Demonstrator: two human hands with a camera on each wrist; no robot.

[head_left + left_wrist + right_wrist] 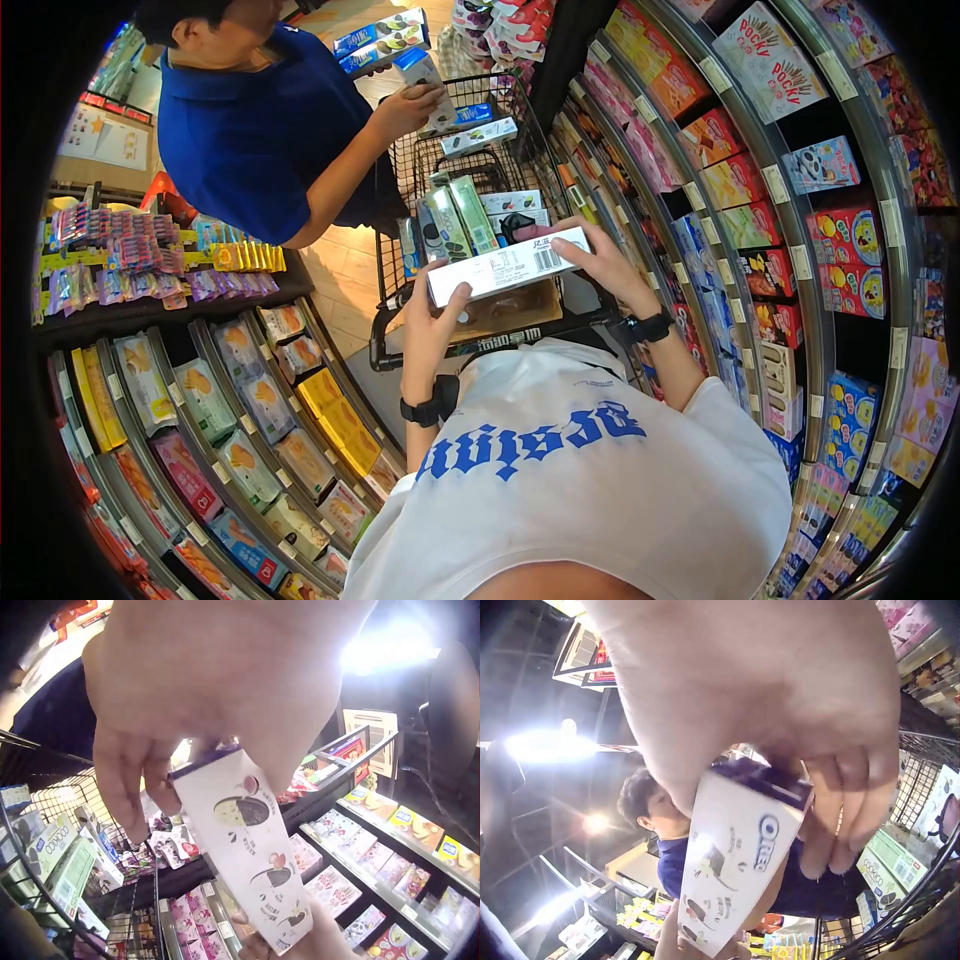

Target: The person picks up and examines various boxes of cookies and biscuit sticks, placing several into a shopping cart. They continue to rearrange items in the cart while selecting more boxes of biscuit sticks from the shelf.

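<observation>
A long white Oreo cookie box [505,268] is held level above the cart's near end. My left hand [432,318] grips one end of it, thumb on the face towards me. At the other end my right hand [610,265] holds it the same way, by a printed barcode. Oreo lettering shows on the box [735,859] in the right wrist view; cookie pictures run along the box [247,840] in the left wrist view. Below, the black wire shopping cart [380,335] carries green cookie boxes [470,215] and white ones.
A person in a blue shirt [250,130] stands left of the cart, holding similar boxes [385,40]. Snack shelves [745,200] rise on the right. Lower left, another shelf unit holds packaged snacks [240,465], with hanging packets [140,245] above.
</observation>
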